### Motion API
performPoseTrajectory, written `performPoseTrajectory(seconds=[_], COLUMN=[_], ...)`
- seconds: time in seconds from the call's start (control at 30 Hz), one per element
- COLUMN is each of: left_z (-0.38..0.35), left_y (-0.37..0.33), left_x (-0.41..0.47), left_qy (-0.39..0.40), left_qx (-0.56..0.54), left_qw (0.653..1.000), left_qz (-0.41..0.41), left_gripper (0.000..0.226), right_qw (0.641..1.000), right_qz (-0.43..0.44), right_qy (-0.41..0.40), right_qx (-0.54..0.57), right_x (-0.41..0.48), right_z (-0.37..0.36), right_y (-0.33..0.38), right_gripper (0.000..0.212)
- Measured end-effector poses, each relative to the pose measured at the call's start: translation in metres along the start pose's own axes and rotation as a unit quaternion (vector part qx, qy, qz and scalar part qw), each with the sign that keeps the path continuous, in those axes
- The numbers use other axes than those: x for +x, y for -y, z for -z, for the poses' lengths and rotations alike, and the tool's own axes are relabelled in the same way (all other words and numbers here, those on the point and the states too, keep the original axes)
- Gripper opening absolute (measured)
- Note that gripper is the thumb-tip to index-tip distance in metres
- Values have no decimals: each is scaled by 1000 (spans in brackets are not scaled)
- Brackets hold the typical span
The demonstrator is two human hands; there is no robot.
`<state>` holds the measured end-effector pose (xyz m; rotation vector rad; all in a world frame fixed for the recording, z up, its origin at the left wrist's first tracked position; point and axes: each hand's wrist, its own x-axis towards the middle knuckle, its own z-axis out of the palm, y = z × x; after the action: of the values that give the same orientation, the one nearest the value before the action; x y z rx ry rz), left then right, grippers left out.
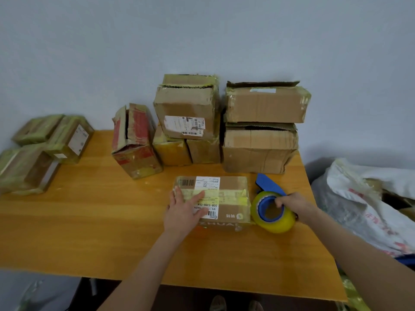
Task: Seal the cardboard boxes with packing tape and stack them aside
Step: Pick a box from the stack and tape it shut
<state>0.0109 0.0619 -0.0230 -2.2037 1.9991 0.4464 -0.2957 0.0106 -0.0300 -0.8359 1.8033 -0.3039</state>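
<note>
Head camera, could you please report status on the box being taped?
Left hand flat on box. Right hand grips tape dispenser at box's right end. Tape laid along top. Other boxes behind, apart.

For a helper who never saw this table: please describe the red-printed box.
On the wooden table, stacked boxes stand by the wall. The red-printed box stands just left of them, tilted. Only it shows red; its neighbours are brown.
</note>
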Motion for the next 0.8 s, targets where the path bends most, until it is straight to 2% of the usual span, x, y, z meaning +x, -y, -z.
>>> performPoseTrajectory(seconds=[0.07,0.13,0.3,0.4,0.57,0.67,0.8], left_z=[2,3,1,-1,-2,0,15], left_y=[0,-1,-21,-19,7,21,35], left_x=[-2,-3,-3,-1,-2,0,0], left_qy=[-1,-6,-20,-36,-50,-41,-154], left_qx=[1,-6,-21,-42,-140,-270,-454], left_qw=[1000,1000,1000,998,987,961,872], left_qz=[2,1,-13,-23,-59,-36,93], left_gripper=[61,61,57,53,47,45,27], right_qw=[998,993,976,966,922,903,898], right_qz=[5,52,172,238,334,357,357], right_qy=[21,40,85,103,122,120,118], right_qx=[61,100,105,12,-154,-206,-230], right_x=[-14,-30,-65,-81,-90,-84,-79], right_z=[16,32,43,20,-39,-58,-58], right_y=[5,16,63,90,110,109,109], right_gripper=[14,13,39,57,59,62,71])
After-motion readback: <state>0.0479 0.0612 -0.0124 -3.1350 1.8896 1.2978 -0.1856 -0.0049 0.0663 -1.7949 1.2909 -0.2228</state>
